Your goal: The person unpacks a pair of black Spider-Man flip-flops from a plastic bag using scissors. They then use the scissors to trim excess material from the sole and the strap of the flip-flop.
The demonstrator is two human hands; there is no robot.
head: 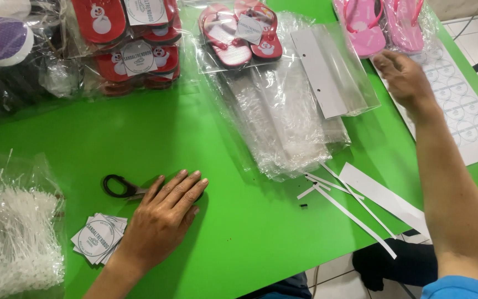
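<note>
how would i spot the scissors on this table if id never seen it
Start at the green table and find the left hand lying flat near its front edge. The scissors poke out from under its fingers, above a stack of square paper tags. Their black loop handles are the only dark tool there.

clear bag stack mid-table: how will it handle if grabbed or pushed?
The stack of clear plastic bags looks thin and wrinkled, so probably floppy and light. Glossy, loosely fanned sheets suggest they would slide apart rather than move as one on the green table.
</note>
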